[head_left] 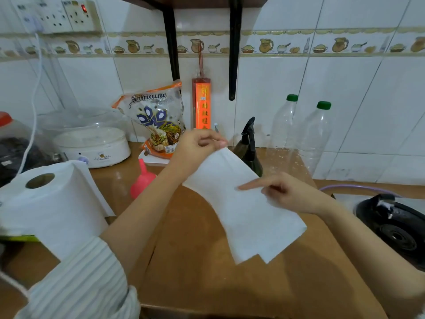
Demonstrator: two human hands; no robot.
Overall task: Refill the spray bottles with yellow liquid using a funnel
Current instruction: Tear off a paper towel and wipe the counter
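— Striped sleeve [80, 279] sits closest, on the left arm. What's that left hand [195, 143] doing?

— Pinching the top corner of a paper sheet [243, 210] between curled fingers, holding it up over the table [202, 272].

— And the right hand [287, 192]?

— It holds the sheet's right edge, index finger stretched flat across the paper, other fingers curled.

— Where's the funnel?

— Pink funnel [141, 180] stands upside down on the table, just behind the left forearm. A dark spray bottle [249, 146] stands behind the sheet, near the wall, partly hidden.

— Anything beside it?

— Two clear bottles [299, 137] with green caps, just right of it. A paper roll [50, 203] stands at the left.
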